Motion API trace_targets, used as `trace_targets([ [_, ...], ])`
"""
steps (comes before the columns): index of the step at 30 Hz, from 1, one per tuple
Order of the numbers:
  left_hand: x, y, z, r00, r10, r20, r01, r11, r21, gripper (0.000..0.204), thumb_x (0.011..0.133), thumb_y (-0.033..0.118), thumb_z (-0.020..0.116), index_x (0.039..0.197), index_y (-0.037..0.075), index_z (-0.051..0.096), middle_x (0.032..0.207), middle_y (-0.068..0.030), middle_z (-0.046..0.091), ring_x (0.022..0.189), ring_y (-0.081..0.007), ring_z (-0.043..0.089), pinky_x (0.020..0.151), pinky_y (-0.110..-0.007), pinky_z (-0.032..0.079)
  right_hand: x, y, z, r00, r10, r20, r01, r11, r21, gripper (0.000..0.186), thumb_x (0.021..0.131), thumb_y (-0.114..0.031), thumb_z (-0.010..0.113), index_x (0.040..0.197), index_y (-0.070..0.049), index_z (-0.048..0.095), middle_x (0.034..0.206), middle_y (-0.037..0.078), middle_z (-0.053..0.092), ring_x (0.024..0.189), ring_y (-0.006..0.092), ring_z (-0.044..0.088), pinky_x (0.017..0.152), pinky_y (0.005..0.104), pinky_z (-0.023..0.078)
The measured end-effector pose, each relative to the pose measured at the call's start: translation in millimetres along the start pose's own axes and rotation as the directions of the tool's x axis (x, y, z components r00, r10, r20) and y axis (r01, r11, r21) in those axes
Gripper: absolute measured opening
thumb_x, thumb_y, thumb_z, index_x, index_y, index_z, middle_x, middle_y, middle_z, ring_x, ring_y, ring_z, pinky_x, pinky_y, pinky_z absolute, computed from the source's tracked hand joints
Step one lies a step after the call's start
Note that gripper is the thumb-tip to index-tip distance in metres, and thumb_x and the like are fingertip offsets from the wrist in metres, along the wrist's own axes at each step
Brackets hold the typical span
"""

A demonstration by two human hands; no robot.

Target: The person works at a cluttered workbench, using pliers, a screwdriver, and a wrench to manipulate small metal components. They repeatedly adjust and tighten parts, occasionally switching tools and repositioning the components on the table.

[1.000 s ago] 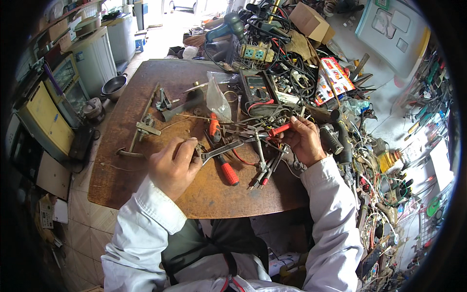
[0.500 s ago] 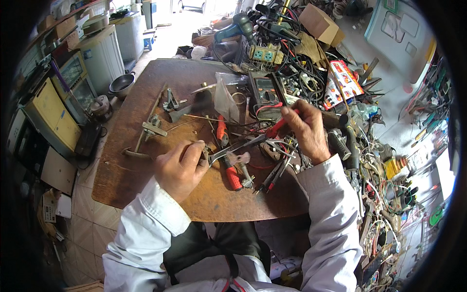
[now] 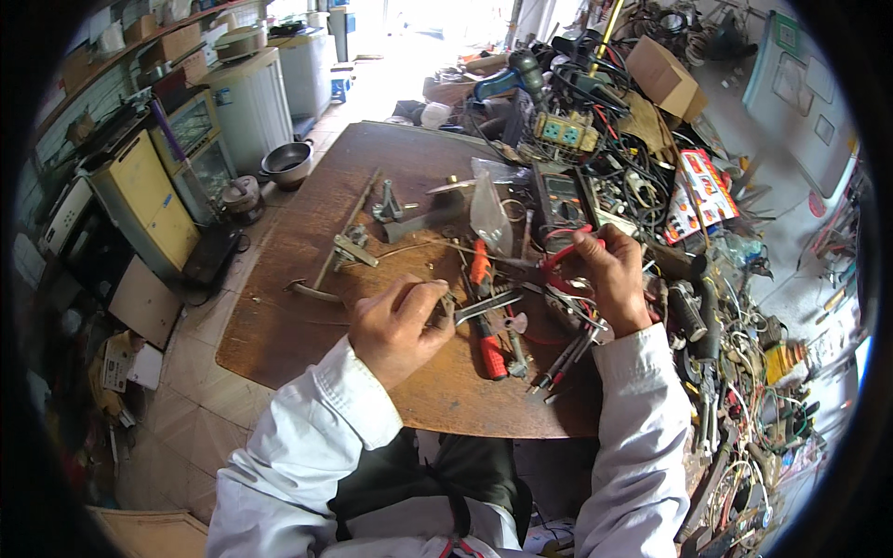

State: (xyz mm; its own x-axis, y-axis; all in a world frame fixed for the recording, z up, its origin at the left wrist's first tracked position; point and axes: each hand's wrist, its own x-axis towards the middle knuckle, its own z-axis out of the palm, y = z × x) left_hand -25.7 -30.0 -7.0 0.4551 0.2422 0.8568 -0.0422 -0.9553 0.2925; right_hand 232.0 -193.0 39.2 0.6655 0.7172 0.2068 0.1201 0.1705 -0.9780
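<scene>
The right hand [image 3: 617,284] grips red-handled pliers [image 3: 555,267], its fingers around the handles, which seem spread; it lies on the person's side of the multimeter [image 3: 561,193]. The left hand [image 3: 400,325], farther to the left of the multimeter and nearer the person, is curled, pinching a small dark piece [image 3: 448,306] from which a metal bar [image 3: 490,305] juts toward the right. Half a second ago the pliers reached over that bar; now they have drawn back toward the multimeter and look apart from it. I judge that the pliers are not working on the bar at this instant, while the left hand stays put as a holder. A plastic bag [image 3: 489,216] lies just left of the multimeter; a red-handled tool [image 3: 492,355] lies nearer the person.
</scene>
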Motion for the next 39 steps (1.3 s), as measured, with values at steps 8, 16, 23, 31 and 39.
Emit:
trace_targets([
  [8, 6.8, 7.3, -5.2, 0.998, -0.057, 0.011, 0.058, 0.996, -0.061, 0.034, 0.07, 0.0, 0.083, 0.099, 0.003, 0.067, 0.092, -0.0129, 0.07, 0.078, -0.0281, 0.073, 0.065, -0.035, 0.059, -8.7, -40.4, 14.3, 0.887, -0.108, 0.45, 0.45, 0.421, -0.787, 0.023, 0.075, -0.015, 0.084, 0.084, -0.001, 0.068, 0.077, 0.017, 0.069, 0.074, 0.0354, 0.069, 0.066, 0.042, 0.053],
  [16, 8.8, 2.6, -4.0, 1.0, -0.025, 0.013, 0.025, 1.0, -0.005, 0.033, 0.07, 0.001, 0.084, 0.099, 0.003, 0.067, 0.093, -0.0136, 0.069, 0.076, -0.0264, 0.072, 0.063, -0.034, 0.058, -35.1, -3.1, 36.7, 0.888, -0.168, 0.428, 0.416, -0.105, -0.903, 0.009, 0.084, -0.01, 0.062, 0.088, -0.002, 0.064, 0.08, 0.019, 0.07, 0.069, 0.0348, 0.071, 0.059, 0.0449, 0.056],
  [23, 7.9, 8.4, -7.1, 0.996, -0.084, -0.016, 0.085, 0.996, 0.04, 0.033, 0.071, 0.002, 0.083, 0.1, 0.004, 0.067, 0.096, -0.0114, 0.07, 0.08, -0.0279, 0.073, 0.066, -0.036, 0.061, -36.5, 5.3, 31.3, 0.917, -0.163, 0.365, 0.381, 0.076, -0.922, 0.011, 0.085, -0.012, 0.064, 0.089, -0.002, 0.062, 0.073, 0.018, 0.068, 0.065, 0.0379, 0.069, 0.059, 0.0476, 0.056],
  [31, 6.6, 1.4, -4.6, 0.999, -0.032, -0.031, 0.033, 0.998, 0.048, 0.036, 0.072, -0.002, 0.082, 0.105, 0.001, 0.068, 0.095, -0.0123, 0.067, 0.073, -0.0201, 0.069, 0.062, -0.029, 0.055, -26.7, -13.6, 0.9, 0.983, -0.086, 0.16, 0.101, 0.991, -0.089, 0.015, 0.102, -0.01, 0.063, 0.11, 0.002, 0.068, 0.098, 0.006, 0.074, 0.087, 0.016, 0.071, 0.074, 0.0303, 0.054],
  [39, 5.6, 4.9, -5.0, 0.998, -0.01, -0.057, 0.013, 0.998, 0.063, 0.032, 0.074, 0.0, 0.083, 0.101, 0.0, 0.066, 0.097, -0.0128, 0.067, 0.082, -0.0212, 0.07, 0.065, -0.03, 0.055, -38.7, -3.7, 32.2, 0.916, -0.04, 0.4, -0.273, 0.668, 0.692, 0.024, 0.103, -0.014, 0.061, 0.122, 0.0, 0.058, 0.123, 0.022, 0.068, 0.114, 0.0364, 0.068, 0.098, 0.0502, 0.057],
])
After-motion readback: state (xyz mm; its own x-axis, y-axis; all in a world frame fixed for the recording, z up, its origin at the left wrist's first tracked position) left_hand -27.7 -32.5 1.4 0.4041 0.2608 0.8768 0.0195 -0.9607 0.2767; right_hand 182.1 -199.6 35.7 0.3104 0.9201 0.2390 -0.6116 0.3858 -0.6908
